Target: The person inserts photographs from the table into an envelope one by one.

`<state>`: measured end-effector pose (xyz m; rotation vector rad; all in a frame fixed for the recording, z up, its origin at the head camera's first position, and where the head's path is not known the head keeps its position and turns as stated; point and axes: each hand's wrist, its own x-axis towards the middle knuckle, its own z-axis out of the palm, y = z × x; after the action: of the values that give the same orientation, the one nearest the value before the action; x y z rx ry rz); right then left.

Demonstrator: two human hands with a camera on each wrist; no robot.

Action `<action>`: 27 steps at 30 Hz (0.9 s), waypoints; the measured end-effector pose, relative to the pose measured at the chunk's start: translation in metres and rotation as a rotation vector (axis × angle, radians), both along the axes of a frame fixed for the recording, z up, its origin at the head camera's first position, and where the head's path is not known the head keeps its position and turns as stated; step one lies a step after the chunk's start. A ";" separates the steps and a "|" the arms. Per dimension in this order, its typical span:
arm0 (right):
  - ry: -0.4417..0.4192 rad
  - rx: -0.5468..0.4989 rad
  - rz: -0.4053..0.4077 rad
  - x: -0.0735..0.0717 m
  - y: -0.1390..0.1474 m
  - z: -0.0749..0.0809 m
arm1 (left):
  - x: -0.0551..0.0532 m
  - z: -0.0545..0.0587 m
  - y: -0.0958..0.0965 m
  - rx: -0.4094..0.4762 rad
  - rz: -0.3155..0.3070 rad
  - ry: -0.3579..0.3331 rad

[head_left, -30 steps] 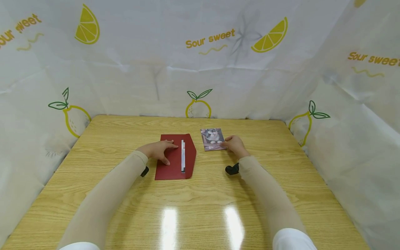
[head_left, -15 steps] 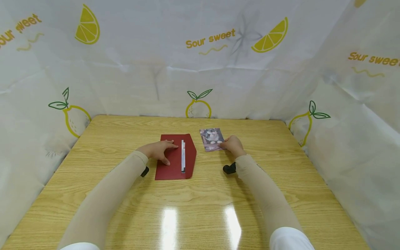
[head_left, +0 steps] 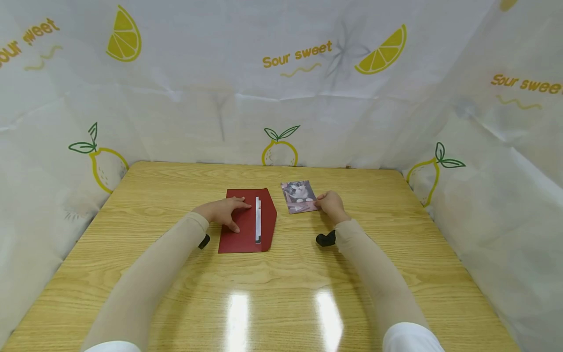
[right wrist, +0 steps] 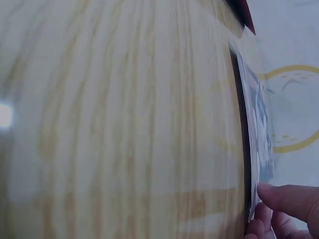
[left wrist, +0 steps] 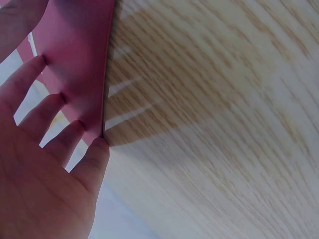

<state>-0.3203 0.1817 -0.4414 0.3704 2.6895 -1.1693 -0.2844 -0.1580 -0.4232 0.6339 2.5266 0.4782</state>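
Observation:
A red envelope [head_left: 237,243] lies left of centre on the table, its pointed flap facing right. White card edges [head_left: 258,220] show in a narrow strip near that flap. My left hand [head_left: 221,213] rests on the envelope with fingers spread; in the left wrist view the fingertips touch its red surface [left wrist: 79,45]. To the right is a photo card [head_left: 298,191] with a black-and-white cat. My right hand [head_left: 333,205] pinches its lower right edge between thumb and fingers. In the right wrist view the card [right wrist: 255,114] stands slightly off the wood, with a dark shadow beneath.
The wooden table [head_left: 281,283] reaches back to a white cloth [head_left: 198,122] printed with lemons, which also hangs along both sides. Black wrist-camera parts [head_left: 326,238] sit under the right forearm, and a similar piece [head_left: 204,241] by the left wrist.
My right hand shifted slightly left over the photo card, then back right to its edge. The card has turned and moved left a little. The left hand and envelope stay put.

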 end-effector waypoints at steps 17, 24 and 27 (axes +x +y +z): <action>0.011 0.083 0.096 0.002 -0.006 0.001 | -0.001 -0.001 0.000 -0.003 -0.004 0.002; -0.001 0.050 0.069 -0.001 -0.010 0.003 | 0.000 0.000 0.000 0.001 -0.001 -0.004; 0.020 0.016 0.055 -0.001 -0.008 0.003 | -0.001 0.000 0.000 0.003 -0.003 -0.003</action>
<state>-0.3216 0.1740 -0.4383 0.2861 2.7091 -1.1433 -0.2849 -0.1583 -0.4235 0.6374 2.5222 0.4813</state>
